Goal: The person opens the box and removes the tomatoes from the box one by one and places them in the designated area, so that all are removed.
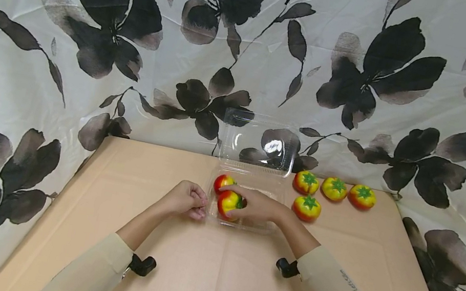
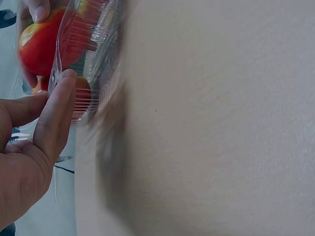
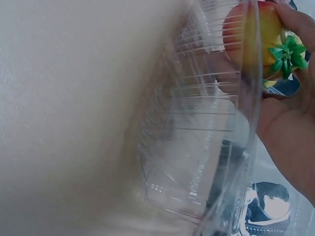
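A clear plastic clamshell container [image 1: 265, 228] stands on the table with its lid [image 1: 239, 139] raised at the back. My left hand [image 1: 187, 200] pinches the container's left rim between thumb and fingers, seen closely in the left wrist view. Over the container's left part, my right hand [image 1: 256, 205] grips a red-and-yellow persimmon [image 1: 227, 203] with a green leafy top [image 3: 286, 56]. The right wrist view shows this persimmon partly behind the clear wall; whether it touches the container's floor I cannot tell. Just behind it, another persimmon [image 1: 223, 182] lies inside, partly hidden by my right hand.
Right of the container, several more persimmons [image 1: 306, 208] lie on the tan table [image 1: 137, 264], most of them in a row along its back edge. A floral cloth [image 1: 288, 72] hangs behind the table and shows at both sides.
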Demonstrator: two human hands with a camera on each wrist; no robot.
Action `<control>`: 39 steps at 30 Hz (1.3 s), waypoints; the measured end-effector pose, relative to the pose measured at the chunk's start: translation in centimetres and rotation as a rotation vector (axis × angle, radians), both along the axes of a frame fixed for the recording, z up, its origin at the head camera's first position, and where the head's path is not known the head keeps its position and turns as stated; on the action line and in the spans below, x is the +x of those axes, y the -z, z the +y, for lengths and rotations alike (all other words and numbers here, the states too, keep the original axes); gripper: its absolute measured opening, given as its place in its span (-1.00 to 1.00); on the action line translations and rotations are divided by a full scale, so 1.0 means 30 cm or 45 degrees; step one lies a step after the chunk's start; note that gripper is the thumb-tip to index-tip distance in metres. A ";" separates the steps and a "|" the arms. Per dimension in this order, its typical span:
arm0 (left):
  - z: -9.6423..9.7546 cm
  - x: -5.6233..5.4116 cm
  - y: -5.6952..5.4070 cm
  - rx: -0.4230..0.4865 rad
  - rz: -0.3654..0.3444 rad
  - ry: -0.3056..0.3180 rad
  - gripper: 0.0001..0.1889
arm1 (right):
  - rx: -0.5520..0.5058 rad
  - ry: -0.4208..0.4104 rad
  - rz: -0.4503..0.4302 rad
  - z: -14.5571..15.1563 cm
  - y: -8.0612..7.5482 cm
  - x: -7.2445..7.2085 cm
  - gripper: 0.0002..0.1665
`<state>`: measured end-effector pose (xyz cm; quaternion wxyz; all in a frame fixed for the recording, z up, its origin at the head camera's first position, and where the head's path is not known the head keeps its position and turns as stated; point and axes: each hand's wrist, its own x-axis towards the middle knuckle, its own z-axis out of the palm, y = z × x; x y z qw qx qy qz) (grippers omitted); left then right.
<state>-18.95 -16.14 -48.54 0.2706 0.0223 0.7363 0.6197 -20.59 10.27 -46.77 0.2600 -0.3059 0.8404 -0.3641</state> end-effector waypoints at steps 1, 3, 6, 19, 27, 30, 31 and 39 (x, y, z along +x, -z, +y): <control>0.000 0.000 0.000 0.000 0.001 0.000 -0.87 | -0.002 0.000 -0.003 0.002 -0.004 0.000 -0.24; -0.001 0.000 -0.002 -0.002 0.002 -0.001 -0.88 | -0.007 0.000 -0.007 0.006 -0.013 0.002 -0.24; -0.003 0.001 -0.004 -0.002 0.004 0.000 -0.88 | -0.010 -0.007 0.007 0.011 -0.021 0.004 -0.25; -0.003 -0.001 -0.004 0.001 0.016 0.013 -0.89 | -0.014 -0.014 0.017 0.027 -0.045 0.024 -0.26; -0.004 -0.001 0.005 -0.009 0.017 0.013 -0.87 | -0.069 -0.019 0.032 0.049 -0.027 0.029 -0.23; -0.004 -0.001 0.005 -0.013 0.019 0.013 -0.87 | -0.079 -0.013 0.038 0.055 -0.031 0.035 -0.21; -0.004 -0.001 0.004 -0.017 0.019 0.012 -0.87 | -0.083 -0.009 0.038 0.057 -0.035 0.038 -0.21; -0.002 0.001 0.001 -0.037 0.017 0.004 -0.90 | -0.124 0.063 0.056 0.074 -0.069 0.063 -0.17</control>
